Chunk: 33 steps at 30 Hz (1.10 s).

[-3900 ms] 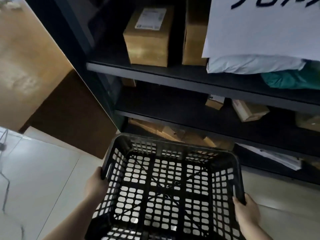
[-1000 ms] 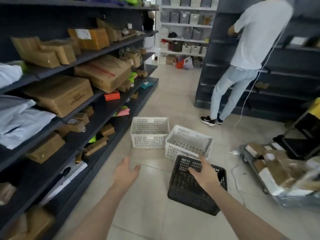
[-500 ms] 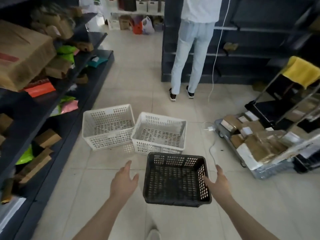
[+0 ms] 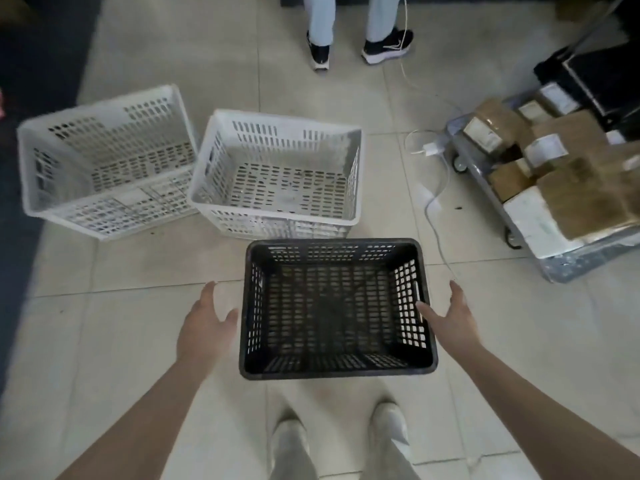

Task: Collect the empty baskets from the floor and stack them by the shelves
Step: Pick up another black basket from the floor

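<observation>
While hands flank black basket (image 4: pixel 337 308) | both released; trolley (image 4: pixel 568 265) cut off

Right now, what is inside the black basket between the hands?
Nothing: the black basket looks empty, pale floor tile showing through its perforated bottom. The floor directly beneath is mostly hidden.

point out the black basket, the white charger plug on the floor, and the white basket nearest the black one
black basket (image 4: pixel 332 374), head view, near rim.
white charger plug (image 4: pixel 430 148), head view, plug body.
white basket (image 4: pixel 277 116), head view, far rim.

Both hands, left (image 4: pixel 202 327) and right (image 4: pixel 450 315), open, palms facing inward, forearms outstretched.
</observation>
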Available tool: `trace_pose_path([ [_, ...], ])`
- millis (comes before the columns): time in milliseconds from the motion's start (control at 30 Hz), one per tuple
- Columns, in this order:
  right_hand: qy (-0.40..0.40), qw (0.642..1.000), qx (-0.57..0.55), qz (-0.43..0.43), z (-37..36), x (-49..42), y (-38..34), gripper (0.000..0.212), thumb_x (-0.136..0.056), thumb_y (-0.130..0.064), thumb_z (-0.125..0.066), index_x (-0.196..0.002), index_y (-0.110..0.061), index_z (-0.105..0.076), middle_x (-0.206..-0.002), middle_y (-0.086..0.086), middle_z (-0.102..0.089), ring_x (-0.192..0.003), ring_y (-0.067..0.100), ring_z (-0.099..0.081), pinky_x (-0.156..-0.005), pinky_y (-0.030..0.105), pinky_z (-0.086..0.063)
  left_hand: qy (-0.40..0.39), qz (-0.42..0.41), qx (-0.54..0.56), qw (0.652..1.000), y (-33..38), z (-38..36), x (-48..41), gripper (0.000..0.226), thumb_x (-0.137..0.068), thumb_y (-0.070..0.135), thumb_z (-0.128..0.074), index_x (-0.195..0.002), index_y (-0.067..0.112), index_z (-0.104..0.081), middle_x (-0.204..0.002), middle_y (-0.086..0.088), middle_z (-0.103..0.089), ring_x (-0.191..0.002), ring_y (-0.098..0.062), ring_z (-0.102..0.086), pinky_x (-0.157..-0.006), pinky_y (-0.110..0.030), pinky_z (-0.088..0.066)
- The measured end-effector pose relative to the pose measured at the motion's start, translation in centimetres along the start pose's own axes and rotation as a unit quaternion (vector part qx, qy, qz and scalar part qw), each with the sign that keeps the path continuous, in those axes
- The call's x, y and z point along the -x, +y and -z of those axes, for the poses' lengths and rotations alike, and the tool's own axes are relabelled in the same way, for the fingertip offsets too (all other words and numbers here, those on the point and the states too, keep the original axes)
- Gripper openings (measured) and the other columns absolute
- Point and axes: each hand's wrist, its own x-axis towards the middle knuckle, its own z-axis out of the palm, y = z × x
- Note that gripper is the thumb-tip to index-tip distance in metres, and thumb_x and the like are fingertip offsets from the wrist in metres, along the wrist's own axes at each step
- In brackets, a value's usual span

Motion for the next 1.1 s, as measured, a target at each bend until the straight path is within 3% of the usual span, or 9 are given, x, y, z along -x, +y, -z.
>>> trace_pose_path([
  [200,-0.002,0.998,0.05,-0.026,-6.8,-10.1,6.4,0.081,-0.086,-0.035,-0.064,-0.148,-0.017,-0.015,-0.144,0.016,-0.042,-0.126,0.038,-0.046,-0.096,0.045,-0.041,0.002,-0.014,-0.085,0.996,-4.1,-10.1,-8.0,0.079,-0.088,0.034,-0.061,-0.151,0.015,-0.016,-0.138,-0.024,-0.048,-0.125,-0.041,-0.048,-0.099,-0.049,-0.042],
  [367,0.005,1.0,-0.01,-0.002,-11.5,-16.0,9.8,0.078,-0.088,-0.024,-0.062,-0.149,-0.018,-0.014,-0.144,0.017,-0.043,-0.129,0.037,-0.044,-0.107,0.049,-0.036,0.03,-0.014,-0.062,0.998,-6.3,-16.0,-12.9,0.079,-0.087,0.028,-0.062,-0.149,0.013,-0.015,-0.131,-0.027,-0.052,-0.116,-0.046,-0.053,-0.093,-0.051,-0.044],
  [467,0.055,0.998,-0.041,0.018,-12.8,-17.4,11.4,0.058,-0.092,-0.015,-0.053,-0.143,-0.023,-0.026,-0.128,0.016,-0.059,-0.103,0.031,-0.058,-0.088,0.038,-0.045,0.078,-0.014,-0.011,0.997,-6.9,-18.3,-14.3,0.058,-0.091,0.012,-0.054,-0.141,0.015,-0.024,-0.12,-0.025,-0.063,-0.101,-0.047,-0.061,-0.079,-0.048,-0.046],
  [567,0.081,0.995,-0.048,0.043,-13.1,-17.7,12.1,0.046,-0.093,-0.013,-0.047,-0.135,-0.026,-0.034,-0.111,0.012,-0.066,-0.078,0.021,-0.054,-0.072,0.028,-0.04,0.134,-0.02,-0.016,0.991,-7.5,-19.0,-14.6,0.044,-0.091,0.004,-0.044,-0.132,0.013,-0.032,-0.104,-0.029,-0.065,-0.087,-0.049,-0.061,-0.069,-0.045,-0.042],
  [733,0.079,0.994,-0.053,0.059,-11.8,-16.3,11.1,0.044,-0.092,-0.011,-0.05,-0.135,-0.02,-0.039,-0.114,0.011,-0.065,-0.085,0.018,-0.051,-0.076,0.027,-0.038,0.142,-0.007,0.011,0.99,-7.2,-17.2,-12.7,0.045,-0.09,0.003,-0.045,-0.131,0.017,-0.036,-0.11,-0.026,-0.066,-0.095,-0.047,-0.06,-0.077,-0.049,-0.047],
  [900,0.084,0.993,-0.045,0.075,-7.9,-11.3,9.1,0.043,-0.092,-0.012,-0.051,-0.132,-0.023,-0.041,-0.103,0.004,-0.062,-0.083,0.019,-0.051,-0.061,0.021,-0.038,0.142,-0.001,0.022,0.99,-7.1,-12.4,-7.5,0.047,-0.09,0.002,-0.045,-0.133,0.017,-0.035,-0.108,-0.024,-0.067,-0.092,-0.045,-0.061,-0.072,-0.045,-0.045],
  [1100,0.066,0.992,-0.018,0.102,-1.4,-4.3,1.7,0.043,-0.09,-0.01,-0.05,-0.129,-0.024,-0.042,-0.111,0.014,-0.067,-0.082,0.023,-0.056,-0.072,0.031,-0.041,0.16,0.026,0.013,0.987,-5.1,-0.5,-0.2,0.052,-0.088,0.0,-0.045,-0.136,0.017,-0.036,-0.104,-0.027,-0.066,-0.09,-0.047,-0.06,-0.075,-0.05,-0.049],
])
